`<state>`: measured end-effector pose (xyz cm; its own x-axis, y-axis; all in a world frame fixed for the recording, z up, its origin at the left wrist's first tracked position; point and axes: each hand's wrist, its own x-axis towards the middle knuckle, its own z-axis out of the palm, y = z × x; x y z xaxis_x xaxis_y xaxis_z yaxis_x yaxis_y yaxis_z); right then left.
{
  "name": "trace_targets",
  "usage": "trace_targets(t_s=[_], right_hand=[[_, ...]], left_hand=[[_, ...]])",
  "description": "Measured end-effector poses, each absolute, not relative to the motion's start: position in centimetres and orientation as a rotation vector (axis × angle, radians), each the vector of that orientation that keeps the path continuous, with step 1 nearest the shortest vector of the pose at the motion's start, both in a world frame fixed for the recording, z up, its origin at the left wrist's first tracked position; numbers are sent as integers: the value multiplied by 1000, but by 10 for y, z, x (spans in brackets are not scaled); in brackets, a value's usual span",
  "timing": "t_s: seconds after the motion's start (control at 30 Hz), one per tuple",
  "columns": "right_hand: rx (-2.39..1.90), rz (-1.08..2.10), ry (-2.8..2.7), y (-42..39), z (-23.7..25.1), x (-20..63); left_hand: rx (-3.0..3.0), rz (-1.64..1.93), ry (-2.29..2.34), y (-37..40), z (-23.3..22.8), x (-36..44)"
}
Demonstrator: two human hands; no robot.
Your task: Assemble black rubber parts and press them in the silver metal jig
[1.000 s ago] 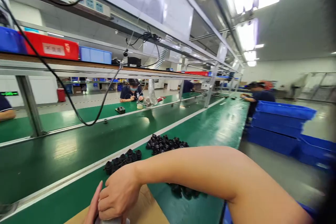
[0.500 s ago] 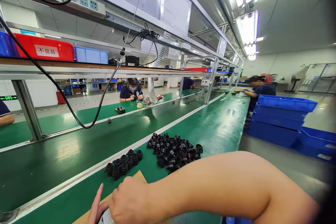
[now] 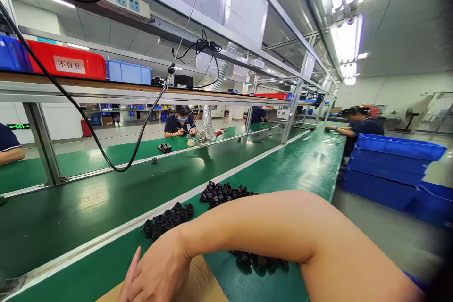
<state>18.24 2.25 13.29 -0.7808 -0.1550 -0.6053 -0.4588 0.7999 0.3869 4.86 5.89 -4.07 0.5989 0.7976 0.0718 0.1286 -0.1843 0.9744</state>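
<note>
From the right, my bare forearm reaches across to my right hand [image 3: 163,262], bent down at the wrist low in the view. Its fingers are curled, and the back of the hand hides what they grip. Just beyond it, one straight finger of my left hand [image 3: 133,266] sticks up; the rest of that hand is covered or out of frame. Brown cardboard [image 3: 203,278] lies under the hands on the green bench. Several black capped plastic parts [image 3: 169,219] stand in rows behind the hands. A loose heap of similar black parts [image 3: 221,193] is partly hidden by my forearm.
A white rail [image 3: 106,239] separates the bench from a darker green strip [image 3: 116,198]. A black cable [image 3: 87,127] hangs from the shelf frame. Blue crates [image 3: 385,170] are stacked beside the bench at right. Co-workers sit across the line [image 3: 180,122] and farther along at right.
My right wrist and forearm have risen and now cover more of the heap. The grey-white thing seen between my hands is now hidden. The view has shifted slightly, and more cardboard shows.
</note>
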Motion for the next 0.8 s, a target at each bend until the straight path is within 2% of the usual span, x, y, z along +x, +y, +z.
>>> trace_targets(t_s=[0.13, 0.27, 0.43, 0.6, 0.67, 0.8], right_hand=[[-398, 566, 2553, 24, 133, 185], [-130, 403, 2750, 16, 130, 196], [338, 510, 2966, -5, 104, 205], [671, 702, 3007, -31, 90, 212], [636, 735, 3024, -35, 94, 219], [181, 634, 2933, -25, 112, 232]], left_hand=[[1528, 707, 890, 57, -57, 45], [1427, 762, 753, 29, -59, 32], [1446, 753, 546, -2, -23, 21], [1566, 658, 665, 1, 12, 13], [1556, 654, 686, 4, 14, 13], [1494, 669, 651, 3, 2, 19]])
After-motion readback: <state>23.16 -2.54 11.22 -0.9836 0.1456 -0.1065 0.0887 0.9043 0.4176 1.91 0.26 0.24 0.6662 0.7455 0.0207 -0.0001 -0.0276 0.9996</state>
